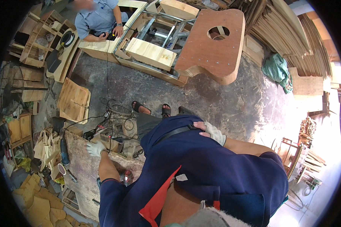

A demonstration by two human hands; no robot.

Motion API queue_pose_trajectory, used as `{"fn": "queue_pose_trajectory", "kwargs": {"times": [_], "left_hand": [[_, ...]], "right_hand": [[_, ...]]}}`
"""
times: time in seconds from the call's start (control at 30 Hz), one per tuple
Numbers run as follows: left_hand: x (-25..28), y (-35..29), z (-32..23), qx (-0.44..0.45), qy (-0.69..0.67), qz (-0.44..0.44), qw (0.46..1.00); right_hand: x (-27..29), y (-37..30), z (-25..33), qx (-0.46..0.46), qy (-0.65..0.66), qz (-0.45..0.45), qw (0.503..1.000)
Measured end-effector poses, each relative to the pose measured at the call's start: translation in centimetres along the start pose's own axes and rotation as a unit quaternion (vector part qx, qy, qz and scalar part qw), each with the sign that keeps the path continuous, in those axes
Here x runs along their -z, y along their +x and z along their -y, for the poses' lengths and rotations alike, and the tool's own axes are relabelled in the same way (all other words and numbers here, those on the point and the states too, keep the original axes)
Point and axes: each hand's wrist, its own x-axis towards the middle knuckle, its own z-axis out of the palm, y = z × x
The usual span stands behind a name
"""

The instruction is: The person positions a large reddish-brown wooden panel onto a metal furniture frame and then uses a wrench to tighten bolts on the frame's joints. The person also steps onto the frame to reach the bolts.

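Note:
My left hand (96, 148), in a whitish work glove, lies flat on the edge of a worn workbench (85, 178) with its fingers stretched out. Left of it, a blue corded power tool (64, 151) rests on the bench, with a ring-shaped roll (61, 169) close by. My right hand (213, 133) wears a glove that leaves its fingertips bare. It rests against my waist beside the black belt (174, 134), its fingers loosely extended and holding nothing that I can see.
Ahead stands a wooden frame (151, 56) with metal rails and a brown panel (212, 45) with a round hole. Another person (102, 22) works at its left end. Cables (115, 113) tangle on the floor by my feet. Stacked boards (280, 30) and a green bag (276, 70) are at right.

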Motion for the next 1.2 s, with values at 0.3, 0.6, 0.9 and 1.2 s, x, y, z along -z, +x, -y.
{"fn": "queue_pose_trajectory", "kwargs": {"times": [0.3, 0.6, 0.9, 1.2], "left_hand": [[-0.5, 0.2, 0.2, 0.001, 0.002, 0.017, 1.0], [-1.5, 0.3, 0.4, -0.007, 0.016, -0.041, 0.999], [-0.3, -0.2, 0.2, -0.005, 0.013, -0.018, 1.0], [-0.7, 0.7, 0.5, -0.002, 0.035, 0.056, 0.998]], "right_hand": [[0.2, 0.0, -0.3, 0.049, -0.016, 0.007, 0.999], [1.0, 0.6, 0.0, 0.158, -0.07, -0.027, 0.985], [1.3, -2.2, -0.1, 0.008, 0.018, 0.011, 1.0], [13.6, 4.8, -2.1, 0.087, -0.297, 0.091, 0.946]]}}
